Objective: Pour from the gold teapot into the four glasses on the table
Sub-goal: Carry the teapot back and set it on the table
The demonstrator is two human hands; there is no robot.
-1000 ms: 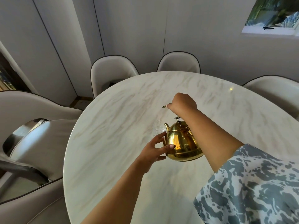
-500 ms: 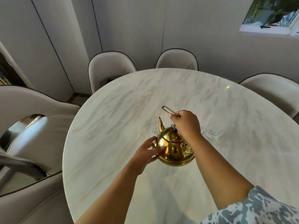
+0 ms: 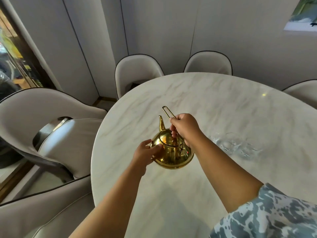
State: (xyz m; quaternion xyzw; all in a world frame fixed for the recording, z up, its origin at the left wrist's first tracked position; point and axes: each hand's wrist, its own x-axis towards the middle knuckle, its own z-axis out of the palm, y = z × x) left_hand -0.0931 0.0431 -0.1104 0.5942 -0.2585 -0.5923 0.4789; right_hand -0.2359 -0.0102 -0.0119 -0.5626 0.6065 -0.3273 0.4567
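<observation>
The gold teapot (image 3: 172, 151) stands upright on the white marble table (image 3: 214, 103), spout pointing away from me. My right hand (image 3: 184, 128) is closed around its thin wire handle above the lid. My left hand (image 3: 145, 153) rests flat against the pot's left side, fingers spread on the metal. Clear glasses (image 3: 235, 145) stand close together on the table to the right of the pot, past my right forearm; they are hard to tell apart against the marble.
Pale upholstered chairs ring the table: two at the far edge (image 3: 137, 71) (image 3: 208, 63), one at the right (image 3: 303, 91), and large ones at the left (image 3: 42, 117). A grey panelled wall stands behind.
The teapot has come back from a forward tilt to upright and lower on the table. The view has swung left, so the glasses now lie to the pot's right.
</observation>
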